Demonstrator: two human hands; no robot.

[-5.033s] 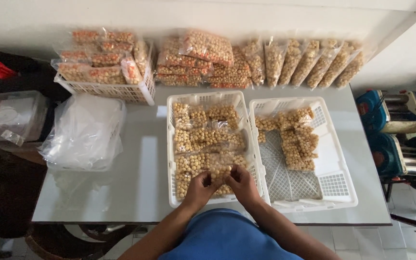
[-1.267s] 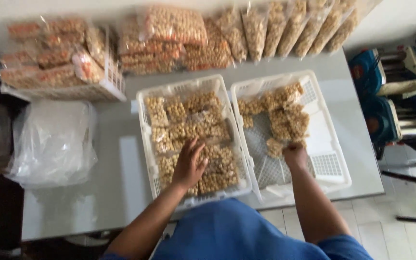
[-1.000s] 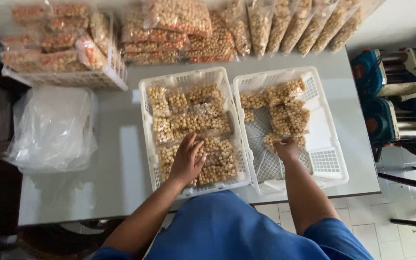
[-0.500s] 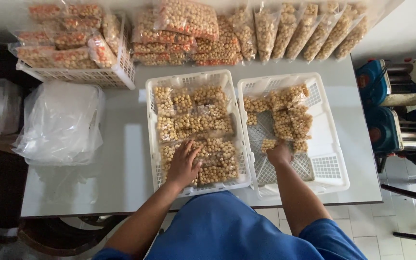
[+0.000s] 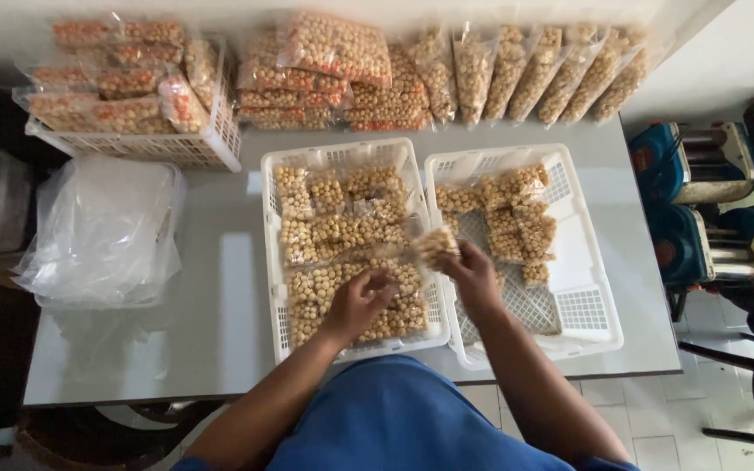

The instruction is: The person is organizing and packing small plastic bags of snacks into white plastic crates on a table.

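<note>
My right hand (image 5: 475,276) grips a small clear pack of round tan snacks (image 5: 437,245) and holds it above the shared rim of two white baskets. My left hand (image 5: 358,303) hovers over the near end of the left basket (image 5: 270,262), its fingers curled at the pack's clear left end. The left basket is full of similar snack packs (image 5: 342,228). Several packs (image 5: 508,218) lie in the far half of the right basket (image 5: 604,305), whose near mesh floor is bare. My blue shirt fills the bottom of the view.
A third white basket (image 5: 176,153) heaped with packs stands at the back left. Larger snack bags (image 5: 482,70) line the wall. A pile of clear plastic bags (image 5: 102,231) lies at the left. Blue machines (image 5: 682,174) stand off the grey table's (image 5: 220,349) right edge.
My right hand has left the right basket's floor and come up to the middle rim with a pack in it. My left hand lifted off the packs and curled toward that pack.
</note>
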